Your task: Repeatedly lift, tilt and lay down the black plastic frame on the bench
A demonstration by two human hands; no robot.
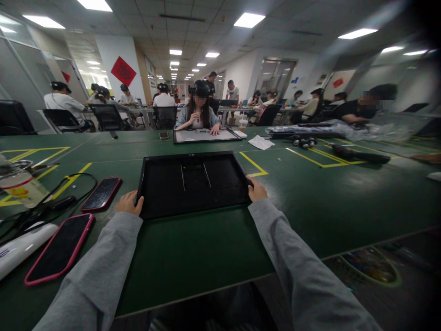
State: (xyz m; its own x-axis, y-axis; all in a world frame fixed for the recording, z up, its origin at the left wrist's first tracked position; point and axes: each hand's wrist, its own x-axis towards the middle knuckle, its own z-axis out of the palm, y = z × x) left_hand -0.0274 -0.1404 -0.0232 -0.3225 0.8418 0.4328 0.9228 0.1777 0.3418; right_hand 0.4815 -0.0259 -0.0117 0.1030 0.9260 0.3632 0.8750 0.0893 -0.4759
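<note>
Grasps the black panel (195, 186) by its left side with the left grip (130, 203) and by its right side with the right grip (257, 189), fingers clenched around both edges. Holds it between the near and far edges of the green desk (193, 257), recessed face up, two thin rods (207, 174) across its middle. Resting or slightly lifted: cannot tell.

Across the desk, a smooth, faintly glossy surface with yellow tape (257, 172) in angular outlines and a thin seam beyond the panel. Toward the left edge, a pink-rimmed phone (60, 250), a red-rimmed phone (102, 194), a cup (25, 189) and a tangled black cable (93, 178). Along the far edge, a small phone (164, 135), a grey board (203, 135) under a seated person's hand (215, 129), and a crumpled tissue (261, 142). Toward the far right corner, clear plastic wrap (375, 131), with a dark tool (361, 154) on the nearer side. Below the near edge, at right, a green-rimmed basket (396, 279), contents blurred.

Beyond the far edge, a long, busy room: seated people at more tables, black chairs (109, 117), two people standing near the middle. At left, a pale column (103, 50) with a red diamond-shaped paper (123, 71); overhead, a tiled ceiling with bright panel lights (250, 20).
</note>
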